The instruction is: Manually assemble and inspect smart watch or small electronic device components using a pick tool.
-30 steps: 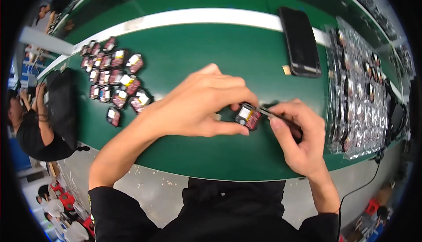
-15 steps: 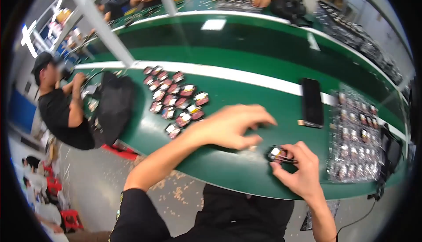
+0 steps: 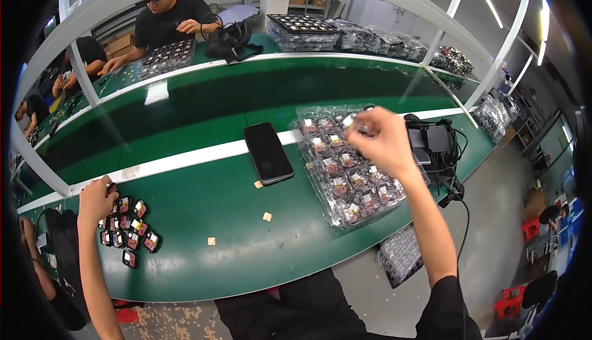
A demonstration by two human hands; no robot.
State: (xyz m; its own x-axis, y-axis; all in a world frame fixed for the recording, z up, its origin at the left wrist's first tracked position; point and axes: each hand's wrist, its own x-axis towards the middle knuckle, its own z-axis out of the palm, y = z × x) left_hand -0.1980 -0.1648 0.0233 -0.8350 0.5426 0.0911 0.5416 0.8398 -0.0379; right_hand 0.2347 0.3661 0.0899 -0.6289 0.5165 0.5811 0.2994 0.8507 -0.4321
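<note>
At the left, my left hand closes over the upper end of a loose cluster of small black square parts with reddish insides and pale labels. One such part shows at its fingertips. My right hand reaches over the far side of a transparent plastic tray, fingers curled round another small black part, mostly hidden by them. Rows of the same parts sit in the tray's pockets.
A black phone lies left of the tray. Small tan squares dot the green table. A black box with cables stands right of the tray. Across the bench, a person works beside stacked trays.
The view has swung right. My right hand has moved from the table's near edge to the tray with the part. My left hand has gone to the loose cluster and closed on a part.
</note>
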